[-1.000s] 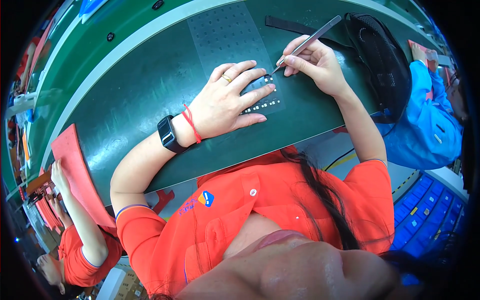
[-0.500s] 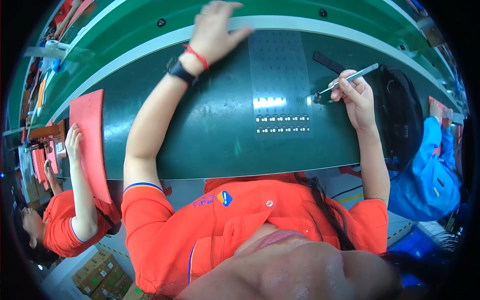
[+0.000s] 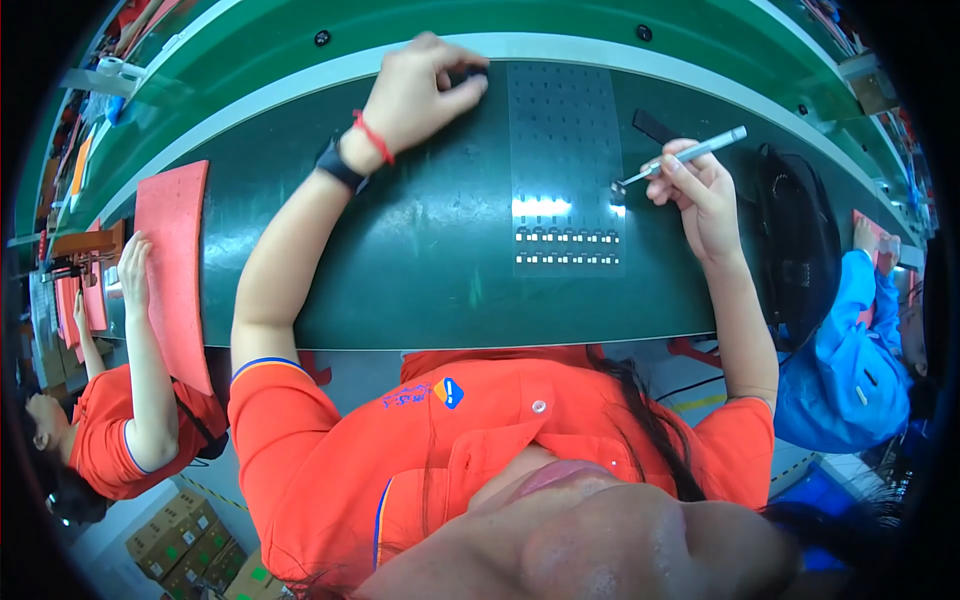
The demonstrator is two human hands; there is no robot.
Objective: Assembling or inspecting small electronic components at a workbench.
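Observation:
My right hand (image 3: pixel 700 190) grips a slim silver pen-like tool (image 3: pixel 712 143) with a thin tip. A small dark piece (image 3: pixel 618 188) shows at that tip, over the right edge of a clear sheet (image 3: pixel 566 150). Rows of small dark marks cover the sheet. Two rows of small black-and-white pieces (image 3: pixel 566 238) lie near its lower end. Up and to the left, near the table's far edge, my left hand (image 3: pixel 420 92) is curled. Between its thumb and fingers sits a small black thing (image 3: pixel 468 72), too covered to name.
A black strip (image 3: pixel 655 126) lies beyond my right hand. To its right stands a large glossy black object (image 3: pixel 800 240). Pink mats (image 3: pixel 172 270) lie at the left, where a co-worker in red works. Another person in a blue garment (image 3: pixel 850 360) is at the right.
My left hand has drawn back slightly from the far edge and its fingers have closed round the small black thing. The right hand and tool have shifted slightly left, toward the sheet.

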